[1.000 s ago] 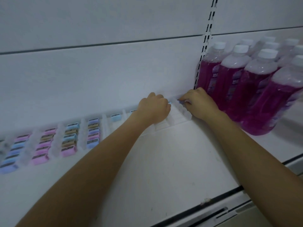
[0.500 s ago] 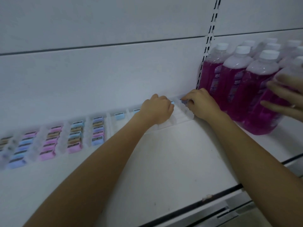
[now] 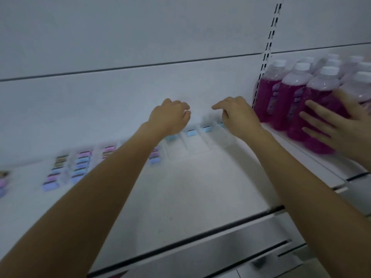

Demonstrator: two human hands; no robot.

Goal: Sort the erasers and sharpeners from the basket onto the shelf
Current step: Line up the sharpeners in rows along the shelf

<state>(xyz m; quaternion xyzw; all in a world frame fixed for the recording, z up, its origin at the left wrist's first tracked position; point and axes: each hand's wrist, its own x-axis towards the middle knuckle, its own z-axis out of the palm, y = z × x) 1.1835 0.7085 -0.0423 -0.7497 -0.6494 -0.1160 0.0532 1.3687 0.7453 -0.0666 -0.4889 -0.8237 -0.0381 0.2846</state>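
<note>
2 hands raised off clear plastic compartment tray (image 3: 197,146): left hand (image 3: 170,117) curled, contents hidden; right hand (image 3: 239,115) loosely spread, empty; placement likely finished

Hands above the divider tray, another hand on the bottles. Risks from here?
1. The right hand hovers close beside the purple-liquid plastic bottles, which another person's hand touches; a bump could tip one.
2. The clear plastic divider tray looks light; the left hand could nudge it and shift the small blue erasers.
</note>
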